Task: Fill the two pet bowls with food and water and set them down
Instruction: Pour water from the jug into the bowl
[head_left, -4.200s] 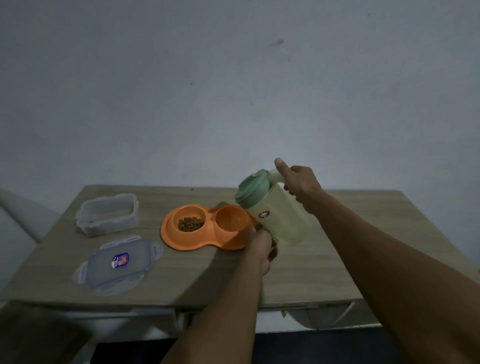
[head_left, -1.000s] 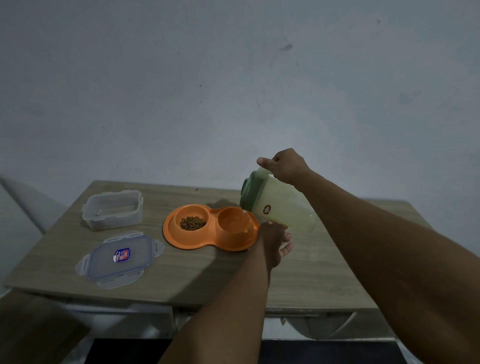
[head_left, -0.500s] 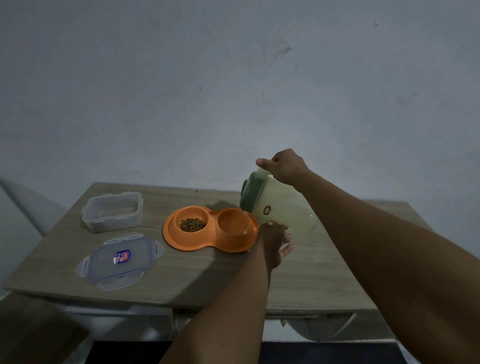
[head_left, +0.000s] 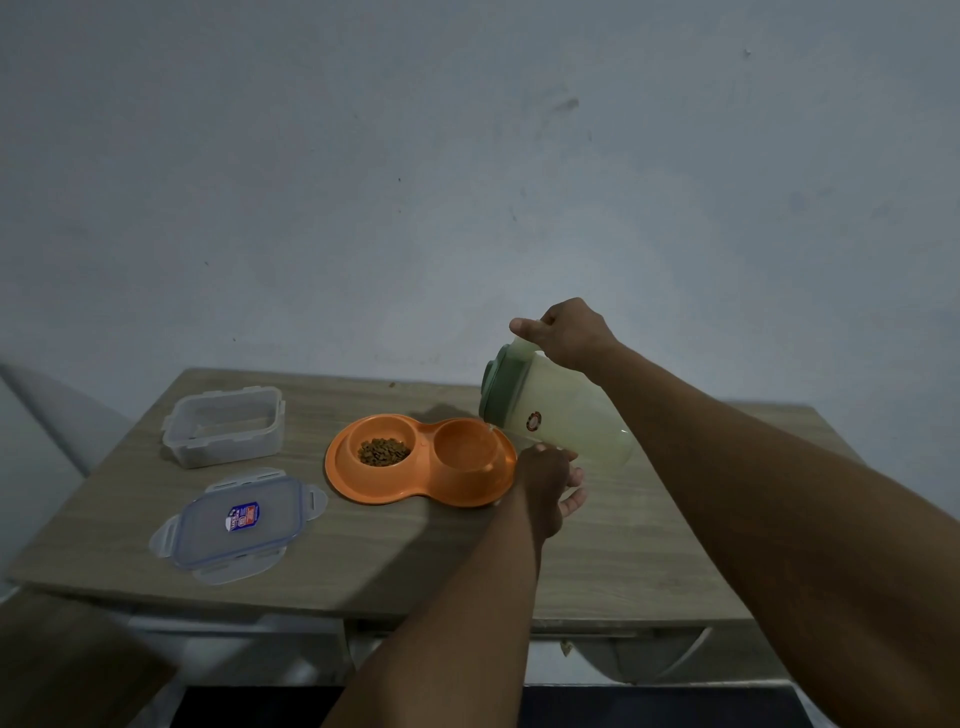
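An orange double pet bowl (head_left: 415, 488) lies on the wooden table (head_left: 623, 561). Its left cup holds brown kibble (head_left: 383, 451); its right cup (head_left: 465, 448) looks wet inside. A pale green jug with a darker green lid (head_left: 558, 415) is tipped steeply over the right cup, spout down, a thin stream at the cup's rim. My right hand (head_left: 569, 332) grips the jug's handle from above. My left hand (head_left: 548, 480) supports the jug's underside with its fingers spread, beside the bowl's right edge.
A clear plastic food container (head_left: 223, 426) stands at the table's back left. Its clear lid with a blue seal and sticker (head_left: 239, 522) lies flat in front of it. A grey wall stands behind the table.
Over the last four seconds the jug has been tipped further over the right cup and now pours. In the last second both hands have hardly moved.
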